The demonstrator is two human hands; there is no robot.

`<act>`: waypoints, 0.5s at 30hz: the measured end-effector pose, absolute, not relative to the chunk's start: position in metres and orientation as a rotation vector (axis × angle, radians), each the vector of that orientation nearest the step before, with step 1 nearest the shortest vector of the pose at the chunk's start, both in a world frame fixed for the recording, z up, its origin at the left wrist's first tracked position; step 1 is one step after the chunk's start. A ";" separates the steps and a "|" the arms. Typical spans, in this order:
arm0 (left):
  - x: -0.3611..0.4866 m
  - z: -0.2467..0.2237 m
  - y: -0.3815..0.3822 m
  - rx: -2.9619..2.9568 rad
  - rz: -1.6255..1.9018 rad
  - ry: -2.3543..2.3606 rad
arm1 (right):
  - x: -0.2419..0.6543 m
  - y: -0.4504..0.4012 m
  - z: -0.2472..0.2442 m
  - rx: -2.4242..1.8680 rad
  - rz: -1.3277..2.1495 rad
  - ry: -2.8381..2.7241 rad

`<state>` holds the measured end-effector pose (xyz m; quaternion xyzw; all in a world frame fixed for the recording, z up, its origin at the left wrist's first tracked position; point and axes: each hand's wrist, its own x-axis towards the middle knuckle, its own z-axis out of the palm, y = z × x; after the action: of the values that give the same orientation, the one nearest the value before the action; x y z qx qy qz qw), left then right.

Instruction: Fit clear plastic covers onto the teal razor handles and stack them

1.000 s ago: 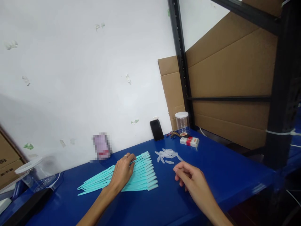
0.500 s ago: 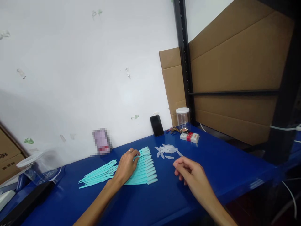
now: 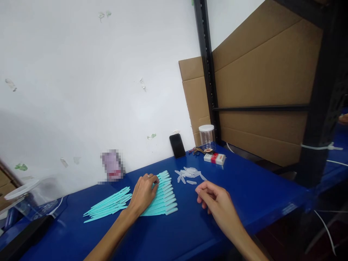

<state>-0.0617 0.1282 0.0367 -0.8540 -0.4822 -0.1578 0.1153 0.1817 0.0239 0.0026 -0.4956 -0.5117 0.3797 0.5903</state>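
A row of turquoise sticks with whitish caps [image 3: 163,199] lies side by side on the blue table. My left hand [image 3: 144,192] rests over the row's left part, fingers curled; whether it grips a stick is hidden. Left of it, a looser bunch of turquoise sticks [image 3: 108,204] fans out. My right hand [image 3: 217,199] hovers just in front of a small pile of loose translucent caps [image 3: 190,173], its thumb and fingertips pinched together. Anything between those fingertips is too small or hidden to make out.
A black phone [image 3: 177,145] leans on the wall. Behind the caps are a red and white box [image 3: 214,158], keys [image 3: 198,150] and a clear jar [image 3: 207,137]. A lidded clear container [image 3: 32,203] and a black object [image 3: 27,235] stand at left. A dark post [image 3: 317,105] rises at right.
The view has swung slightly right, so everything appears shifted left. Both hands keep nearly the same pose and place over the table.
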 end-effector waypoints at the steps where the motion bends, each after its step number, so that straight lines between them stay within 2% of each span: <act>1: -0.062 0.036 0.128 -2.502 -0.458 -1.412 | 0.182 0.024 0.003 -1.153 0.883 -1.191; 10: -0.077 0.055 0.126 -2.443 -0.560 -1.455 | 0.184 0.024 0.002 -1.189 0.851 -1.179; 15: -0.168 0.050 0.099 -2.392 -0.666 -1.569 | 0.190 0.024 0.002 -1.394 0.668 -1.334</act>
<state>-0.1681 0.0991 0.0501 -0.8102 -0.5314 -0.2254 0.1019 0.1904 0.0236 0.0018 -0.5821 -0.5572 0.2790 0.5224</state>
